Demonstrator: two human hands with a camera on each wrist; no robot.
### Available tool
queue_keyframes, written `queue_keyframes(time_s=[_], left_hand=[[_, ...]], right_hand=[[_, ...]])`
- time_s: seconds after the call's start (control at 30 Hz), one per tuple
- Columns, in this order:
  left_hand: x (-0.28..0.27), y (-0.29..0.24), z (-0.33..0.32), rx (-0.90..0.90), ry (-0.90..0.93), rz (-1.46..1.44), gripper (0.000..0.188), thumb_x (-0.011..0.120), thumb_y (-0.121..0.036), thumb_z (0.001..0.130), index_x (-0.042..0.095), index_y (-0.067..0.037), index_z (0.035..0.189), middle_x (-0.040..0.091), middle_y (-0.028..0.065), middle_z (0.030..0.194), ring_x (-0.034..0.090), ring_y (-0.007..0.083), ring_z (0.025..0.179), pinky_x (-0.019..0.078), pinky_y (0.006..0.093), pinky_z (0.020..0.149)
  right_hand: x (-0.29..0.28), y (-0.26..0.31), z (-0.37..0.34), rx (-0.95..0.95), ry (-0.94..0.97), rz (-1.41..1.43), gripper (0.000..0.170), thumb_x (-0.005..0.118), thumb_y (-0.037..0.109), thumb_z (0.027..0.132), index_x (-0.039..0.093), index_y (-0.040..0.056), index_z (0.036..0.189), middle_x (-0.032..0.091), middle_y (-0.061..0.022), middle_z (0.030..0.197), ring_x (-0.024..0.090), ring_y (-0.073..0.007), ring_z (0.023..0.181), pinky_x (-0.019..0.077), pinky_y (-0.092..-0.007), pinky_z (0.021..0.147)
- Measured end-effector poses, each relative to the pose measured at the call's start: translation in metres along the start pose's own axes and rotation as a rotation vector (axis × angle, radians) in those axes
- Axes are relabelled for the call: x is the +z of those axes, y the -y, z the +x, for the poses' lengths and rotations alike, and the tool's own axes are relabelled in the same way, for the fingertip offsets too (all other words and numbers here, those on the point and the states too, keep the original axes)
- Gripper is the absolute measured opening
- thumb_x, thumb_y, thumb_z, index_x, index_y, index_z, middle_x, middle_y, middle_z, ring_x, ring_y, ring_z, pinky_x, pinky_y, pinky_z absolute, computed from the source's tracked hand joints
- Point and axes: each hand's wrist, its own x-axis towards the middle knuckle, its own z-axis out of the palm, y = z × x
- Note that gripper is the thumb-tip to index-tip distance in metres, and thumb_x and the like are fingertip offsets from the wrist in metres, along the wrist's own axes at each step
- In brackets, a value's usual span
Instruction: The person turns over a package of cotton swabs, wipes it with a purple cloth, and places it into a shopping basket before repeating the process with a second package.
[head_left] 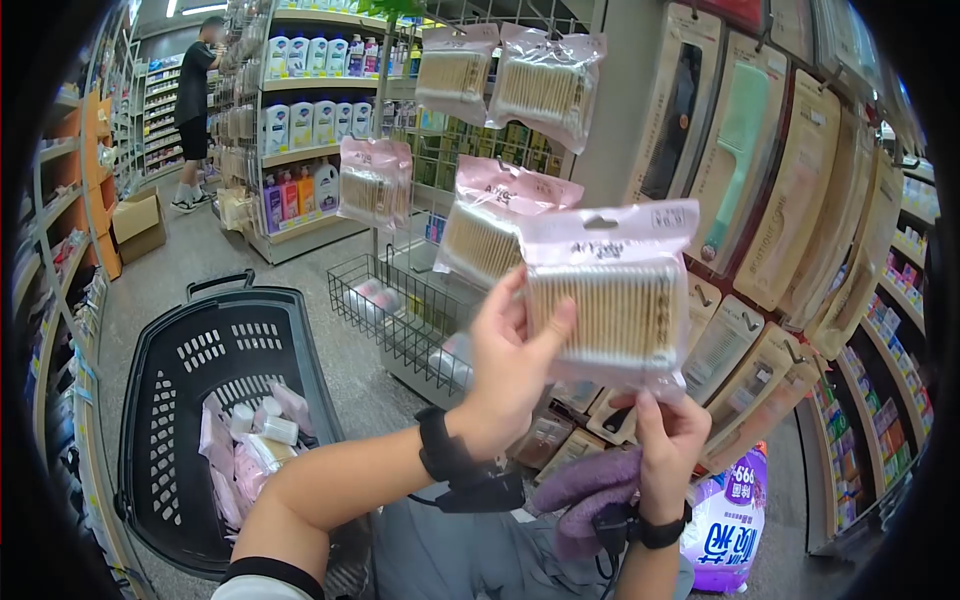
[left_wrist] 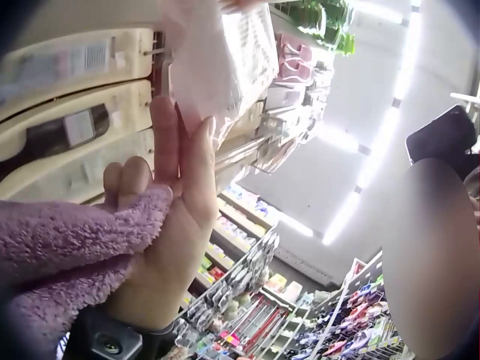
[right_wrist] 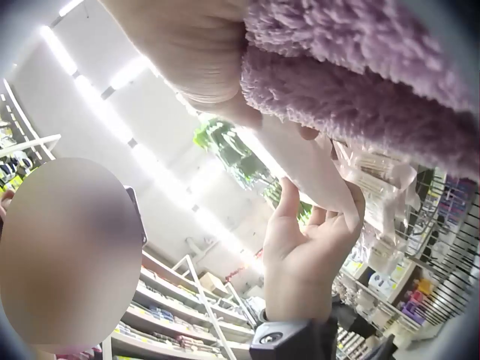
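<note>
A pink-topped pack of cotton swabs (head_left: 600, 320) is held up in front of me, facing the head camera. My left hand (head_left: 505, 365) grips its left side, thumb across the front. At the bottom edge, my right hand (head_left: 672, 440) pinches the wrapper between thumb and finger. A fluffy purple cloth (head_left: 590, 500) is bunched against the right palm, and shows large in the right wrist view. Right behind the held pack hangs another swab pack (head_left: 480, 230), partly covered by it. More swab packs (head_left: 548, 85) hang higher on the rack.
On the floor at left stands a black shopping basket (head_left: 165, 390) with several pink packs inside. A wire basket (head_left: 400, 310) is fixed low on the rack. Carded combs (head_left: 735, 155) hang at right. A purple detergent bag (head_left: 725, 530) stands below. Another person (head_left: 195, 90) stands down the aisle.
</note>
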Motion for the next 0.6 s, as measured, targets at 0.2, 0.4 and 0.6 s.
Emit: queue_keyframes(time_s=[0.2,0.4,0.6], left_hand=[[-0.043,-0.032,0.056,0.283,-0.085,0.213,0.049,0.057,-0.014,0.088,0.036,0.001,0.13,0.059,0.0124,0.113,0.06,0.0154,0.097,0.0496,0.0267,0.08],[-0.081,-0.039,0.099,0.31,-0.068,0.341,0.048,0.059,-0.004,0.085,0.04,0.007,0.128,0.058,0.0165,0.114,0.057,0.0158,0.1,0.0452,0.0262,0.085],[-0.095,-0.027,0.12,0.272,-0.077,0.402,0.047,0.06,-0.005,0.084,0.043,0.009,0.126,0.057,0.0163,0.115,0.057,0.0151,0.1,0.0448,0.0258,0.085]], right_hand=[[0.046,-0.006,0.025,0.013,0.116,-0.059,0.017,0.062,0.011,0.084,0.064,-0.0045,0.091,0.065,-0.0065,0.076,0.055,-0.004,0.061,0.0409,-0.0167,0.05],[0.044,-0.026,-0.001,0.015,0.171,-0.188,0.013,0.064,0.009,0.08,0.065,-0.004,0.082,0.059,-0.0009,0.064,0.047,-0.0026,0.053,0.0347,-0.0176,0.045],[0.032,-0.038,-0.017,0.051,0.193,-0.223,0.011,0.066,0.009,0.078,0.066,-0.0015,0.079,0.052,0.0019,0.053,0.038,-0.0004,0.045,0.0274,-0.019,0.04]])
